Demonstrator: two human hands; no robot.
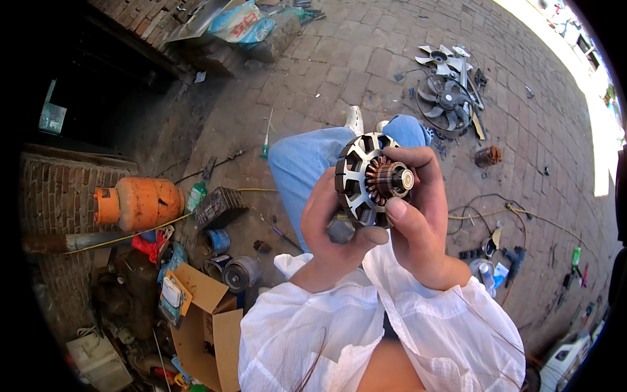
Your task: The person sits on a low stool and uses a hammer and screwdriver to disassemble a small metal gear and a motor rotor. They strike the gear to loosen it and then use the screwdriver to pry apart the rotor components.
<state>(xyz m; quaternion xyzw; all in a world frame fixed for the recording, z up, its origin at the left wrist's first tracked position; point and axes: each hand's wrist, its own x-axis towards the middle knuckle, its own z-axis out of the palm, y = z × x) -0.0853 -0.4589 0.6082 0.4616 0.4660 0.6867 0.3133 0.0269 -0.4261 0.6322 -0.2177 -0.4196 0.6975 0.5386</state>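
Both hands hold a motor armature (354,178) in front of my chest, over my lap. Its slotted metal core has spokes round it, and its copper commutator (390,180) and round shaft end face up toward me. My left hand (326,225) grips the core's left and lower edge, fingers curled behind it and thumb along the bottom. From the other side my right hand (424,222) wraps the armature, thumb close beside the commutator and a finger over the core's upper right rim. The fingers behind the core are partly hidden.
To the left lie an orange gas cylinder (150,204), a green bottle (196,195), tin cans (240,273) and an open cardboard box (225,346). On the right are a black fan (448,99), a copper coil (488,156), a power drill (515,264) and loose cables on the brick paving.
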